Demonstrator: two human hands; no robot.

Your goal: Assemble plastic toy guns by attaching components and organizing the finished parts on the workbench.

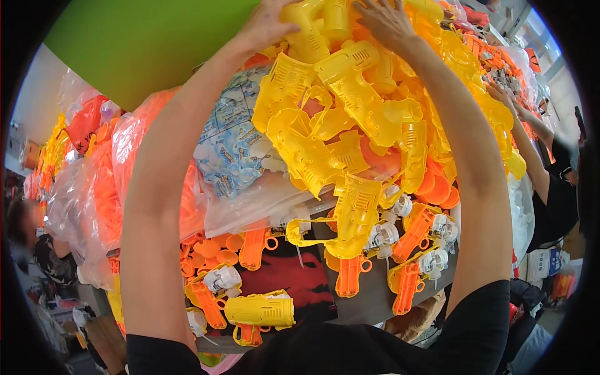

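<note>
Both my arms stretch out to the far side of a heap of yellow plastic toy-gun shell halves point(362, 103). My left hand point(270, 24) is at the heap's far left, its thumb apart from the fingers beside a yellow shell point(306, 34); the top edge cuts off part of it. My right hand point(386, 24) lies with spread fingers on the far shells. Nearer me, one loose yellow shell point(355, 219) overhangs several part-built toy guns with orange handles point(412, 237) and white inner parts. A yellow-bodied toy gun point(259, 310) lies closest to me.
A clear bag of blue-and-white printed pieces point(231, 150) sits left of the heap, with bags of orange parts point(103, 194) beyond. Orange discs point(437, 187) lie by the right arm. A green panel point(150, 44) stands far left. Another person's arm point(528, 150) reaches in from the right.
</note>
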